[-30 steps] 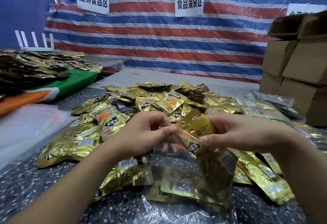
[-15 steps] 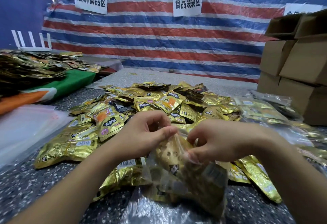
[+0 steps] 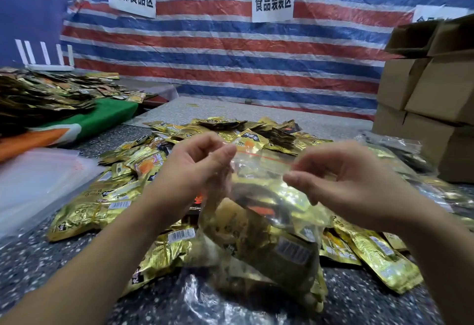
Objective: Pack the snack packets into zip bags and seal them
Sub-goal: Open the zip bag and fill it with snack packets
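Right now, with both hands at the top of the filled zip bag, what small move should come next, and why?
Probably pinch along the red zip strip to close it: the left hand and right hand hold the zip bag by its top corners, with gold snack packets inside.

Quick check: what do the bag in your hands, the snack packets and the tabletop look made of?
Bag: thin clear plastic film, glossy and crinkled, with a red zip line. Snack packets: shiny gold foil-like laminate, creased, mirror glints. Tabletop: dark speckled surface, perhaps stone or a printed laminate; I cannot tell which.
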`<state>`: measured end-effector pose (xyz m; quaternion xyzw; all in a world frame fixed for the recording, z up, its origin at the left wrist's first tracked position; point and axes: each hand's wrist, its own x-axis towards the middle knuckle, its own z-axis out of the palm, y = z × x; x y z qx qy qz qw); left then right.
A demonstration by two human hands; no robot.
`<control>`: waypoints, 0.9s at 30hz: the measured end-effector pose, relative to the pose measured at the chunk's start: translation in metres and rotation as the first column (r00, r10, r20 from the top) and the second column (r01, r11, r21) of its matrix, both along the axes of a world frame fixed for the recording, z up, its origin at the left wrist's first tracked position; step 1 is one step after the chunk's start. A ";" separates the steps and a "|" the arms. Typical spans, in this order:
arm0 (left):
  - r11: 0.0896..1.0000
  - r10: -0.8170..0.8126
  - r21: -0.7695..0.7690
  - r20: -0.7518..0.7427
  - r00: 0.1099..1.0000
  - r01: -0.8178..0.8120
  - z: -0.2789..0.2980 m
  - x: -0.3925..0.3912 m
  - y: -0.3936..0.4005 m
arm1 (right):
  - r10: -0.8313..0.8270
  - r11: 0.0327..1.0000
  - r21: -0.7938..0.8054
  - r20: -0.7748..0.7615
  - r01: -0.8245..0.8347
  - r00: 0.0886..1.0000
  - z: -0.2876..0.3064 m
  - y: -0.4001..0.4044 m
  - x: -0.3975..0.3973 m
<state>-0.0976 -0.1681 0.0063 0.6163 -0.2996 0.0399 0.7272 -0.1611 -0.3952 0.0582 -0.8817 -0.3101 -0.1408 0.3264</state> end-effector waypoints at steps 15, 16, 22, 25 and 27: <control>0.999 -0.032 -0.009 -0.064 0.997 0.031 0.001 -0.003 -0.004 | 0.072 0.864 0.497 0.035 -0.080 0.997 0.002 0.008 0.013; 0.997 -0.060 0.050 -0.109 0.992 0.066 0.000 -0.003 -0.004 | 0.063 0.856 0.512 0.041 -0.075 0.997 0.002 0.009 0.015; 0.886 -0.097 0.427 -0.206 0.974 0.178 -0.007 -0.009 -0.013 | 0.121 0.777 0.617 0.046 -0.123 0.992 0.003 0.009 0.018; 0.915 -0.128 0.353 -0.207 0.970 0.197 -0.008 -0.011 -0.014 | 0.094 0.744 0.660 0.046 -0.101 0.995 0.003 0.007 0.019; 0.946 -0.149 0.253 -0.211 0.966 0.201 -0.008 -0.012 -0.014 | 0.081 0.729 0.680 0.031 -0.080 0.996 0.001 0.005 0.022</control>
